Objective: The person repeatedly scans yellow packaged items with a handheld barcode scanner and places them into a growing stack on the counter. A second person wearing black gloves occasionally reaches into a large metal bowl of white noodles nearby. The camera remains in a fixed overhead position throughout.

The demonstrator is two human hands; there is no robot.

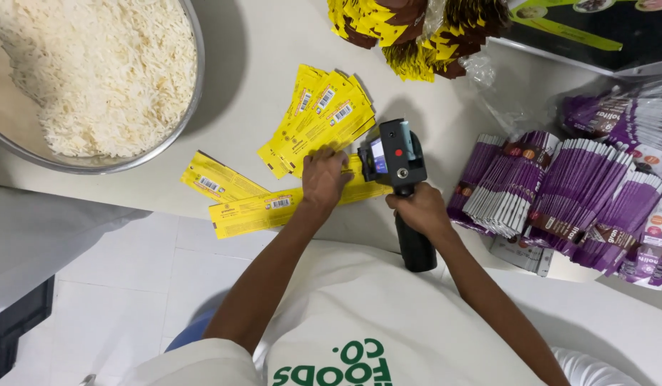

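Note:
My right hand (421,209) grips the black handle of a handheld printer gun (393,157), whose head rests against a yellow flat pouch (274,207) lying on the white table (252,64). My left hand (324,179) presses flat on that pouch beside the printer head. A fan of several yellow pouches (318,118) lies just beyond my left hand. Another single yellow pouch (216,180) lies to the left.
A large metal bowl (196,93) full of white rice stands at the far left. Fanned stacks of purple pouches (567,196) lie to the right, and yellow-brown pouches (402,28) are heaped at the back. The table edge runs near my body, with tiled floor (131,286) below.

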